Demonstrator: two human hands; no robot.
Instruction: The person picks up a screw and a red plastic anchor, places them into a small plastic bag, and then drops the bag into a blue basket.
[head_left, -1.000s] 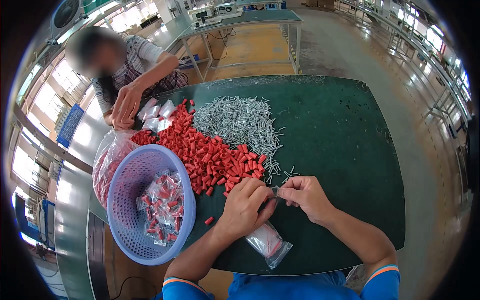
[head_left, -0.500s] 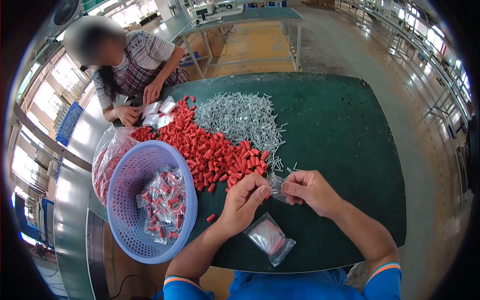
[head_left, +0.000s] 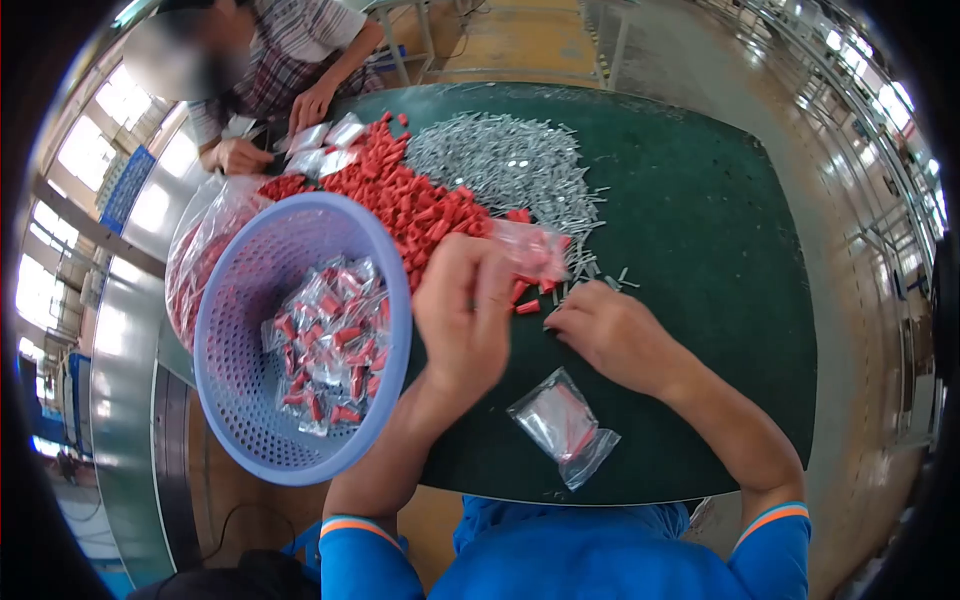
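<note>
My left hand point(head_left: 462, 315) is raised beside the basket, its fingers closed on a small clear plastic bag point(head_left: 530, 250) with red showing through it. The bag is slightly blurred and hangs over the pile of red tapered plastic caps point(head_left: 428, 215). Low over the table, my right hand point(head_left: 618, 335) has its fingertips drawn together near a few loose caps and metal pins; whatever it pinches, if anything, is hidden. A packet of clear bags point(head_left: 555, 415) lies on the table between my forearms.
A purple perforated basket point(head_left: 215, 400) at the left holds several bagged red caps. Thin silver metal pins point(head_left: 510, 165) are heaped behind the red pile. Across the green table point(head_left: 700, 250), a co-worker's hands point(head_left: 312, 105) are at small white packets point(head_left: 325, 150). A large plastic bag point(head_left: 200, 235) stands behind the basket.
My hands have parted. The left has lifted and moved away with the bag, which now shows red; the right has let go of the bag and lowered toward the table. The view has tilted down.
</note>
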